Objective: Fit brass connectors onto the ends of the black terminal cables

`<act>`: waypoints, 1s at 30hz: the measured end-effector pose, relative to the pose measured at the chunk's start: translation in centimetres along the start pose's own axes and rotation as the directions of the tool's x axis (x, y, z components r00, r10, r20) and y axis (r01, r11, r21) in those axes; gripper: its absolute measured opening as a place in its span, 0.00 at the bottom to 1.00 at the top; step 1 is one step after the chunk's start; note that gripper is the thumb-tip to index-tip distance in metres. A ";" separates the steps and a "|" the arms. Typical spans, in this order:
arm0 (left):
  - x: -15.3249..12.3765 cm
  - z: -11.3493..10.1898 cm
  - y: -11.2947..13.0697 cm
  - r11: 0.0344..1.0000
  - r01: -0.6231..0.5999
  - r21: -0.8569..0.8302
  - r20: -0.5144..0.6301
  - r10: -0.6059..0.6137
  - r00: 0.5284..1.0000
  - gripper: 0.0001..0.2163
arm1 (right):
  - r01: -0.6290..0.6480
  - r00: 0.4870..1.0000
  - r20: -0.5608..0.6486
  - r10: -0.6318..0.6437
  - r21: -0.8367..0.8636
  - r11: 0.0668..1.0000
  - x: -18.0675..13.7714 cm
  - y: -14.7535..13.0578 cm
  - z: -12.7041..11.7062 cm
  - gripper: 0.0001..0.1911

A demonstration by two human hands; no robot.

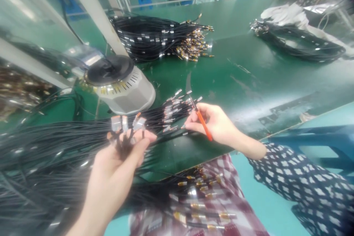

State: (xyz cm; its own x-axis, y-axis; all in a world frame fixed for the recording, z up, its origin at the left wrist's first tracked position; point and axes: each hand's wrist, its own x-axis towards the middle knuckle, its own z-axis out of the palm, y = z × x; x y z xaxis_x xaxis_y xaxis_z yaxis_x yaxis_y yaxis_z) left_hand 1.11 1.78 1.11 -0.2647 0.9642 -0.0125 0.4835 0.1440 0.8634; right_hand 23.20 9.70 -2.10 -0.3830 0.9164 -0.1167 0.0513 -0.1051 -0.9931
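Note:
My left hand (118, 166) is closed around a small bunch of thin black cables (125, 143), whose silver end connectors (127, 122) stick up above my fingers. To the right, my right hand (218, 123) pinches an orange-handled tool (203, 122), its metal tip pointing up-left at a fan of silver-tipped cable ends (177, 108) lying on the green bench (249, 77). A large mass of black cables (41, 155) runs off to the left under my left hand.
A round grey and black device (118, 81) stands behind the cable ends. A bundle of gold-tipped cables (166, 38) lies further back, another black coil (298, 42) at far right. More gold-tipped cables (199, 199) rest on my lap. A blue stool (318, 140) stands at right.

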 end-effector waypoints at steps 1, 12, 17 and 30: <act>0.0 0.0 0.0 0.999 -0.031 0.019 0.020 0.031 0.999 0.07 | -0.008 1.000 0.018 0.007 0.026 1.000 -0.1 -0.5 0.1 0.18; 0.4 -0.1 -1.3 0.995 0.009 -0.094 0.225 0.013 0.974 0.15 | -0.010 0.995 0.099 -0.009 0.189 0.982 0.3 -3.2 2.8 0.18; 0.4 0.1 -1.2 0.910 0.135 -0.391 0.084 -0.111 0.990 0.09 | 0.036 0.999 0.007 -0.037 0.061 0.997 1.3 -1.2 1.7 0.15; 0.1 -0.6 -0.7 0.895 0.127 -0.429 0.116 -0.084 0.990 0.09 | -0.020 0.991 0.136 -0.001 0.147 0.989 2.6 1.6 4.9 0.18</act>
State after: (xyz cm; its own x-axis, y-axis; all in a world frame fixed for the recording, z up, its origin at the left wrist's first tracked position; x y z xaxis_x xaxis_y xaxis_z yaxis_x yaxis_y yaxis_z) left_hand 0.29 1.65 0.79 -0.2056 0.9680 -0.1441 0.0414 0.1557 0.9869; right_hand 17.75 10.02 -3.98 -0.5051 0.8552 -0.1160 -0.0772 -0.1787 -0.9809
